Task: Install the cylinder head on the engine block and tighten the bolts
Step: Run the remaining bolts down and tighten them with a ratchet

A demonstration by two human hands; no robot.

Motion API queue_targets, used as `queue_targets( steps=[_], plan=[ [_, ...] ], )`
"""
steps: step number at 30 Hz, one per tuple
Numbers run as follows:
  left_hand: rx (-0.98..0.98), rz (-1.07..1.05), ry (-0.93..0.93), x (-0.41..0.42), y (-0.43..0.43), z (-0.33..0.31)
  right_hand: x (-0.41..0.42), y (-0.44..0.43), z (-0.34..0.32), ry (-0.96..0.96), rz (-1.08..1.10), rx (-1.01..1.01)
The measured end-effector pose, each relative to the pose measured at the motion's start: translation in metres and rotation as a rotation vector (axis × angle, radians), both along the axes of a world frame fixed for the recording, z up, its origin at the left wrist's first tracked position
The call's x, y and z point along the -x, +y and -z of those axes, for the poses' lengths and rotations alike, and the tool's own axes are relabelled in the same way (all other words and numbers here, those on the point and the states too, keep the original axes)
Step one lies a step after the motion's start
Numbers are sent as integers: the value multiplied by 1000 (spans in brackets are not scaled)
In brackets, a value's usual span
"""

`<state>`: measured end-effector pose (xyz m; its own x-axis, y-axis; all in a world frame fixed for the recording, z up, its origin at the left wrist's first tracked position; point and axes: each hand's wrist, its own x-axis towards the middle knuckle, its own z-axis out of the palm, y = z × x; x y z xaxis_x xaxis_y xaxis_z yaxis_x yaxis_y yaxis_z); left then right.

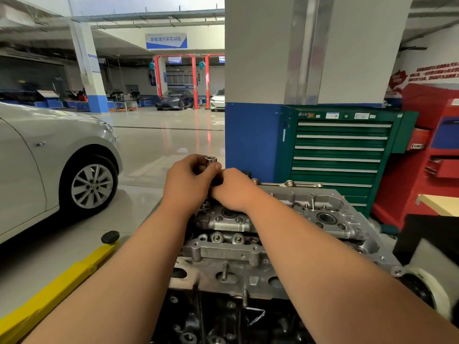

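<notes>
At the bottom centre of the frame the dark block (223, 319) fills the near edge, and the grey cast head (223, 254) already lies on top of it. The head's long axis runs away from the viewer, from lower centre up towards the right of middle, with open bores and stud holes showing along its top. Both forearms reach out over it from the lower corners and meet at its far left end, just above centre frame. There the tool (211, 160) stands roughly upright, its silver open socket end on top and a darker body below. The left hand (188, 180) grips the upper part, fingers curled round it and the thumb pressed by the silver end. The right hand (233, 189) touches the left and is closed round the darker lower part; its own back hides its fingers. Neither hand is nearer, since both are on the tool. What the tool's foot sits on is covered, so I cannot tell whether it is on a bolt. As a guess, the coming move turns about that upright axis, straight down into the far end of the head. A yellow lift arm (62, 281) lies on the floor at lower left, with a silver car (49, 157) behind it. At the right, beyond the head, stand a green cabinet (342, 155) and a red one (434, 157).
</notes>
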<state>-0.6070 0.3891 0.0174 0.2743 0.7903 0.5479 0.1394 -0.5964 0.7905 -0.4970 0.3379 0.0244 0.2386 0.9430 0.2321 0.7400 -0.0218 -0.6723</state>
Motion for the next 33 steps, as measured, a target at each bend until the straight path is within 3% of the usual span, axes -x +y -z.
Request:
queue_targets(
  steps=[6,10,14,20,33],
  plan=[
    [36,75,8,0,-1,1,-2,-3,-1,5,14,-40],
    [23,-19,4,-6,-3,0,0,1,0,-99,78,-32],
    [-14,-73,-28,-4,0,0,1,-1,0,-22,57,-48],
    [37,34,-55,2,-2,-1,-2,-8,-3,24,-53,-20],
    [22,-48,-24,-3,-1,-4,3,3,0,-87,109,-50]
  ],
)
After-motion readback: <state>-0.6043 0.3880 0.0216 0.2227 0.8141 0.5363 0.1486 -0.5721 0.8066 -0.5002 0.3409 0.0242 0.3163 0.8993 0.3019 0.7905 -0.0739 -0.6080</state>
